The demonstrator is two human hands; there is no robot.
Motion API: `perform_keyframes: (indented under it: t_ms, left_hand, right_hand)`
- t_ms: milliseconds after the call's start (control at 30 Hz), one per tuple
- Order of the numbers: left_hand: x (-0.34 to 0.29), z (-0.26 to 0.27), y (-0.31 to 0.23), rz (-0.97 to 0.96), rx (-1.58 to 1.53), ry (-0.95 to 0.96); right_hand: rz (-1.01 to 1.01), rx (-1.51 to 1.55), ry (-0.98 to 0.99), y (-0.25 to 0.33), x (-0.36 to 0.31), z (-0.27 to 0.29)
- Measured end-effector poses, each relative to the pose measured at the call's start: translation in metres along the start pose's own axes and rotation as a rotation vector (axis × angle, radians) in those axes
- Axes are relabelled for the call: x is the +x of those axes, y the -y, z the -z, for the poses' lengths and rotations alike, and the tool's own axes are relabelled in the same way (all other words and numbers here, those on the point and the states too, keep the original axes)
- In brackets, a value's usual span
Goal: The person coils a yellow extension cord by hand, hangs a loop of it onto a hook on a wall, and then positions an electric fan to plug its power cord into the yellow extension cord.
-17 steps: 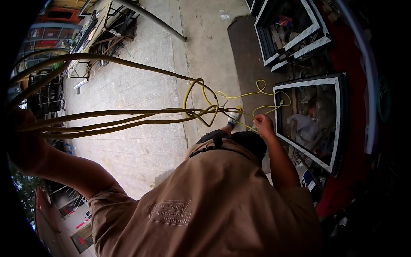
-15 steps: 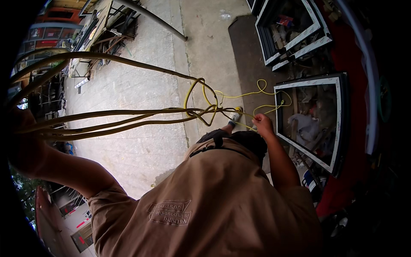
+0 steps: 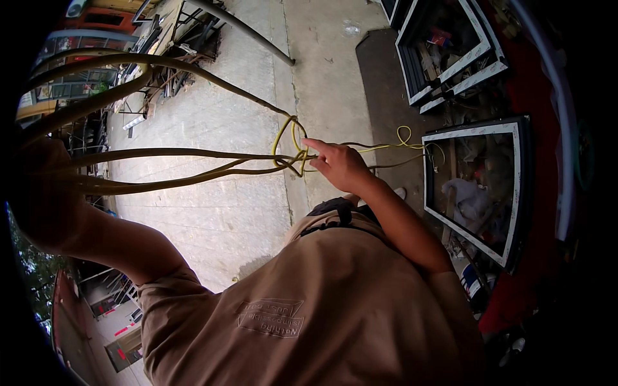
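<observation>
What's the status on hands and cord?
Left hand at yellow cord, grip too dark to read. Right hand at cord's tangle, fingers partly spread. Cord trails toward window frame; snag can't be judged.

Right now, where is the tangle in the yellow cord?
In the head view, the tangle is just above and left of centre, beside the right hand.

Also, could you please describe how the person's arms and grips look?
The sleeves are brown and short, leaving the forearms bare. The right grip wears no glove, and no watch is visible there. The left grip is too dark for details.
</observation>
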State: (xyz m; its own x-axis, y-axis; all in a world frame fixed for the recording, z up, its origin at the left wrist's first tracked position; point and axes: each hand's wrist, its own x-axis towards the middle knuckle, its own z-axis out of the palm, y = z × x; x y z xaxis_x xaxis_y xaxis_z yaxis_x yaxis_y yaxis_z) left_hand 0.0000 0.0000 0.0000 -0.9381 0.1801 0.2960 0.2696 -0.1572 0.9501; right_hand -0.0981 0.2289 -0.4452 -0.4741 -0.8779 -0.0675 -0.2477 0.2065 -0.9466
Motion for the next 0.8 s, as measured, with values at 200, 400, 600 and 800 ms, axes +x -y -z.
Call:
perform_keyframes:
  t_ms: [200,400,600,800]
  left_hand:
    - [-0.038,0.032,0.000,-0.151,0.382,-0.334]
    - [-0.059,0.048,0.084,-0.087,0.569,-0.969]
    - [-0.118,0.104,0.230,0.577,0.968,-0.813]
    - [-0.045,-0.072,0.168,-0.606,-0.361,-0.611]
  right_hand:
    - [0.075,-0.172,-0.094,0.031,0.047,0.013]
    - [0.149,-0.136,-0.226,0.123,0.034,0.111]
    - [0.206,0.348,-0.439,0.173,0.006,0.181]
    - [0.059,0.431,-0.729,0.198,-0.009,0.207]
